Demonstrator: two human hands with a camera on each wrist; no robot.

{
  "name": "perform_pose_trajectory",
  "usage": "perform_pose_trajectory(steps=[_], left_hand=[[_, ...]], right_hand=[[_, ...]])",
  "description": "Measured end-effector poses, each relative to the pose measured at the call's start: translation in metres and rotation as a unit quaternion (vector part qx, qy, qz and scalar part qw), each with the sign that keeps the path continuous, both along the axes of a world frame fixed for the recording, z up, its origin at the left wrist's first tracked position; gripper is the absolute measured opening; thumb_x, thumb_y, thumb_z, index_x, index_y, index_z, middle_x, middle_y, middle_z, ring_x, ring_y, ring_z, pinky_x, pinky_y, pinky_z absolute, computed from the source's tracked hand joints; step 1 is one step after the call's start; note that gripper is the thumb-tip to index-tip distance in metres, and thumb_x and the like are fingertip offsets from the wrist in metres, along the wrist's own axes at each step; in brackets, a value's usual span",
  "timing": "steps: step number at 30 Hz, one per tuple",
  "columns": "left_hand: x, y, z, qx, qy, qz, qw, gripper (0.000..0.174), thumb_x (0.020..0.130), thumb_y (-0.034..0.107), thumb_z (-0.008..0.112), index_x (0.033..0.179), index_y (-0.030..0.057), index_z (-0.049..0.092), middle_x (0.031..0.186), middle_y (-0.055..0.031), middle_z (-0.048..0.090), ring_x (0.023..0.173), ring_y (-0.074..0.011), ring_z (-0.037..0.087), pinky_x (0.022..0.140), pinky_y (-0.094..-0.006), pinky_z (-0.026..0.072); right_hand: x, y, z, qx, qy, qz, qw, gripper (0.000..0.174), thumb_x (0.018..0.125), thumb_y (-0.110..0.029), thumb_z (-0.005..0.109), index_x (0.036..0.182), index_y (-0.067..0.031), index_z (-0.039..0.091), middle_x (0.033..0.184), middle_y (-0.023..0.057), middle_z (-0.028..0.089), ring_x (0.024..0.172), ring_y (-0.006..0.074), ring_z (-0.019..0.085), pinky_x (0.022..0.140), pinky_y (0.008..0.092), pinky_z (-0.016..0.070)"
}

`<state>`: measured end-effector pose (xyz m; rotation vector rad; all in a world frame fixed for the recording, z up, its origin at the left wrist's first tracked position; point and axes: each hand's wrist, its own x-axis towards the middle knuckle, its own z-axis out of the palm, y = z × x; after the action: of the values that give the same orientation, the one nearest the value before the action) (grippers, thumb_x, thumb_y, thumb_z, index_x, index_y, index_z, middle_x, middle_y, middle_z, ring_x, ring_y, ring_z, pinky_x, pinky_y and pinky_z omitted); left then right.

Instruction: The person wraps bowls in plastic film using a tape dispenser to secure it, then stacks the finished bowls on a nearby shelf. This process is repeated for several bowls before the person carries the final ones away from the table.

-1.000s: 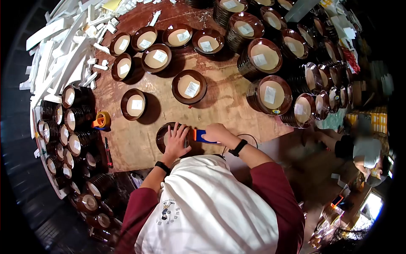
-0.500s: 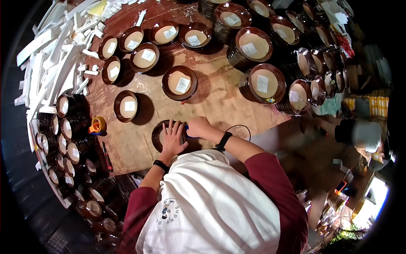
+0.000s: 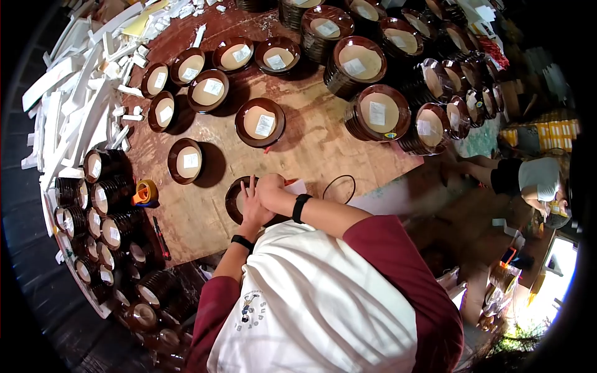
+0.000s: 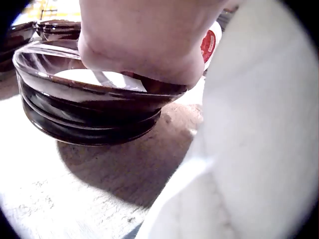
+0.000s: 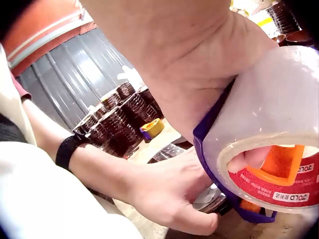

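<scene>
My left hand (image 3: 254, 210) lies with fingers spread over a short stack of dark brown glazed bowls (image 3: 234, 200) at the table's near edge. In the left wrist view, a shiny clear strip crosses the bowls' rim (image 4: 47, 77), and pale paper shows inside. My right hand (image 3: 271, 191) grips a blue-and-orange tape dispenser (image 5: 212, 122) close beside the left hand, overlapping it in the head view. A wide roll of clear tape (image 5: 269, 94) with a red core sits on the dispenser. The dispenser's front end is partly hidden behind the hands.
Single labelled bowls (image 3: 260, 122) stand ahead on the wooden table (image 3: 298, 158). Tall bowl stacks (image 3: 377, 112) fill the right, more stacks (image 3: 115, 193) the left. A yellow-and-orange tape dispenser (image 3: 145, 193) lies left, near white foam strips (image 3: 81, 105). Another person (image 3: 538, 180) is at far right.
My right hand has moved left with the tape dispenser, from beside the bowls to over them against my left hand. The left hand stays on the bowls. The head view has shifted slightly.
</scene>
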<state>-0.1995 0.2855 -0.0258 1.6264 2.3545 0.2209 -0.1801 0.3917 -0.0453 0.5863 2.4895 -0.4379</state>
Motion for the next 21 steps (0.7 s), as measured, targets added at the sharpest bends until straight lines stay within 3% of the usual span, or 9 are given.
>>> perform_pose_trajectory(steps=[3,6,8,12,15,17,21], left_hand=[[-0.002,-0.002,-0.004,0.035,-0.006,0.0,0.999,0.076,0.082,0.059,0.053,0.143,0.0142,0.049,0.147,-0.0146,0.047,0.148,-0.0425,0.017,0.118,-0.0632,0.0028],[-0.005,-0.007,-0.015,0.054,-0.011,-0.001,0.998,0.075,0.082,0.059,0.052,0.143,0.0149,0.049,0.147,-0.014,0.048,0.149,-0.0412,0.017,0.118,-0.0636,0.0013],[-0.005,-0.008,-0.016,0.058,-0.014,0.001,0.998,0.076,0.082,0.059,0.053,0.144,0.0146,0.048,0.147,-0.0138,0.047,0.149,-0.0403,0.017,0.118,-0.0633,0.0009],[-0.006,-0.01,-0.008,0.062,-0.016,0.007,0.998,0.079,0.082,0.06,0.053,0.145,0.014,0.045,0.149,-0.0135,0.045,0.149,-0.0392,0.017,0.118,-0.0624,0.0009],[-0.006,-0.014,-0.011,0.051,-0.011,0.004,0.999,0.08,0.082,0.061,0.053,0.146,0.0137,0.044,0.15,-0.0133,0.043,0.149,-0.0386,0.017,0.118,-0.0619,0.0009],[-0.006,-0.015,-0.013,0.045,-0.011,0.003,0.999,0.081,0.082,0.062,0.052,0.147,0.0135,0.043,0.151,-0.0131,0.042,0.149,-0.0383,0.017,0.118,-0.0616,0.001],[-0.006,-0.018,-0.022,0.08,0.001,0.0,0.997,0.079,0.082,0.063,0.052,0.144,0.0135,0.047,0.148,-0.0121,0.046,0.149,-0.0391,0.017,0.118,-0.0632,0.0022]], right_hand=[[0.006,-0.004,-0.009,-0.077,0.143,0.01,0.987,0.024,0.085,-0.03,0.06,0.095,-0.0135,0.075,0.093,0.0126,0.074,0.086,0.0261,0.072,0.069,0.0448,0.0556],[0.012,-0.012,0.038,0.1,0.153,0.072,0.98,0.03,0.088,-0.034,0.057,0.097,-0.0107,0.075,0.093,0.0159,0.073,0.084,0.0264,0.071,0.069,0.0445,0.0552],[0.007,-0.012,0.063,0.087,0.073,0.066,0.991,0.034,0.083,-0.031,0.065,0.107,-0.0082,0.071,0.097,0.0118,0.073,0.089,0.0238,0.071,0.073,0.0421,0.0553],[-0.016,-0.017,0.095,0.056,-0.081,0.058,0.993,0.061,0.072,-0.027,0.079,0.126,-0.0031,0.063,0.105,0.0035,0.073,0.098,0.0188,0.071,0.079,0.0374,0.0556],[-0.009,-0.031,0.063,0.076,0.004,0.042,0.996,0.076,0.07,-0.029,0.08,0.134,0.004,0.053,0.101,0.0037,0.072,0.095,0.0186,0.07,0.08,0.0374,0.0544],[-0.013,-0.032,0.053,0.077,-0.005,0.041,0.996,0.065,0.073,-0.03,0.077,0.129,-0.0014,0.059,0.104,0.0039,0.072,0.097,0.0194,0.07,0.079,0.0373,0.0543],[-0.01,-0.029,0.089,0.044,0.029,0.015,0.999,0.042,0.082,-0.035,0.066,0.114,-0.0068,0.068,0.101,0.0103,0.072,0.092,0.0247,0.07,0.074,0.0421,0.0545]])
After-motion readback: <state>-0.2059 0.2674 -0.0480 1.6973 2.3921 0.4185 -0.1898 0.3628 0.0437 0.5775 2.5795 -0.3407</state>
